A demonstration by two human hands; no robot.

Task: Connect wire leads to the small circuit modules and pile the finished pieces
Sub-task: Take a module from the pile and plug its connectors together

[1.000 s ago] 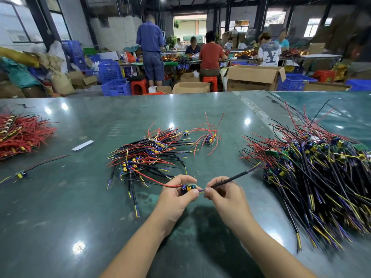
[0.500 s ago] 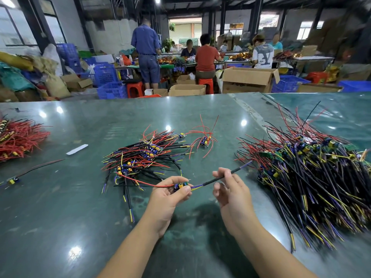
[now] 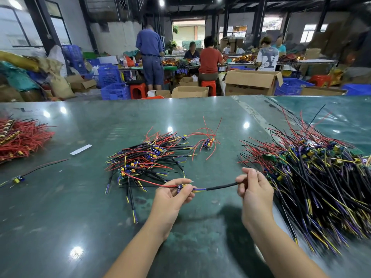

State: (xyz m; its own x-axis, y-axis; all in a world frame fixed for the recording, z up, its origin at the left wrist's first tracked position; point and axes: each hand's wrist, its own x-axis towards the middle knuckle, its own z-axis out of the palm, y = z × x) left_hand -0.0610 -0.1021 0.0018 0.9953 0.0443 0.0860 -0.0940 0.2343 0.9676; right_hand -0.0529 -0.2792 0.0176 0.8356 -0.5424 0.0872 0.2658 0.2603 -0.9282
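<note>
My left hand pinches a small circuit module above the green table; a red wire trails from the module to the left. My right hand pinches the far end of a black sheathed lead whose yellow and purple cores meet the module. A pile of wired modules lies just beyond my left hand. A large heap of modules with black leads fills the right side.
A small cluster of red-wired modules sits past the middle pile. A red wire heap lies at the far left, with a single wired module and a white strip nearby. People work at tables behind, among boxes and crates.
My right hand slid outward along the black lead to its far end and now pinches it there. The lead hangs stretched between both hands. My left hand keeps the module.
</note>
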